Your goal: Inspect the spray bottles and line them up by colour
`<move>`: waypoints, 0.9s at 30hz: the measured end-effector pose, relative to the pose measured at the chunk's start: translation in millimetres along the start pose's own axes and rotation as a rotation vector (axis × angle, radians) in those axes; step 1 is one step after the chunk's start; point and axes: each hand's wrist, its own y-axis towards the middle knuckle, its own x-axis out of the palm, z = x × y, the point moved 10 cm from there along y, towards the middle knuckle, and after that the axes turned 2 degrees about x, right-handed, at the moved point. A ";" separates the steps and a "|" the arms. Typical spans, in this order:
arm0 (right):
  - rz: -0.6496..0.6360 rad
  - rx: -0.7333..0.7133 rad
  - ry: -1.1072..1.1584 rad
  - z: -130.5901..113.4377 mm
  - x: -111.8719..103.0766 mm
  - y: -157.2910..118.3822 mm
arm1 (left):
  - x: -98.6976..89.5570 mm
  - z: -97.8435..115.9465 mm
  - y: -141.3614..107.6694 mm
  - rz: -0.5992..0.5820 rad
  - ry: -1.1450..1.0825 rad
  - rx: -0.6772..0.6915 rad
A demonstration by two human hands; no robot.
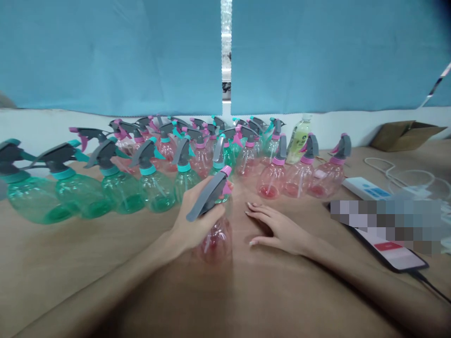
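Observation:
My left hand (193,218) is wrapped round the neck of a pink spray bottle (215,241) with a grey head and pink nozzle and trigger. The collar of this bottle is hidden behind the fingers. To its right, my right hand (278,227) lies on the table with its fingers spread, holding nothing. Beyond the hands stand three pink spray bottles (269,180) at the right. A row of green spray bottles (158,190) with grey heads and teal collars runs off to the left.
Behind the front row, several more pink and green spray bottles (202,159) crowd together. A drink bottle (299,138) stands among them. At the right lie a phone (398,253) with a cable, a white power strip (366,188), white cords and an opened cardboard box (401,136).

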 end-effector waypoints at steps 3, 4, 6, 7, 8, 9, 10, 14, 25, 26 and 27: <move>-0.010 0.011 0.009 1.1 0.4 -0.8 | 0.0 2.0 0.6 0.001 -0.004 0.024; -0.010 0.014 0.013 1.6 0.4 -1.1 | -0.2 2.1 0.7 0.003 -0.009 0.027; -0.015 0.016 0.020 2.6 0.9 -1.5 | 0.4 0.9 0.6 -0.003 -0.025 0.020; -0.018 0.016 0.022 3.1 1.4 -1.6 | 1.2 -0.1 0.5 -0.012 -0.032 0.011; -0.019 0.017 0.024 3.7 1.7 -1.7 | 1.9 -1.2 0.3 -0.019 -0.038 0.003; -0.020 0.017 0.028 4.4 2.0 -1.8 | 2.7 -2.1 0.0 -0.029 -0.043 -0.003; -0.020 0.017 0.033 4.9 2.1 -1.9 | 3.5 -2.7 -0.2 -0.038 -0.049 -0.007; -0.030 0.011 0.035 5.9 3.2 -2.0 | 6.7 -1.8 -0.2 -0.077 -0.096 0.005; -0.040 0.007 0.026 3.7 1.4 -2.2 | 5.8 -13.8 -3.0 -0.032 -0.046 -0.069; -0.038 0.005 0.024 3.0 0.6 -2.3 | 5.5 -15.6 -3.9 -0.025 -0.035 -0.080; -0.033 0.003 0.024 2.4 -0.3 -2.5 | 4.8 -16.6 -4.5 -0.016 -0.022 -0.083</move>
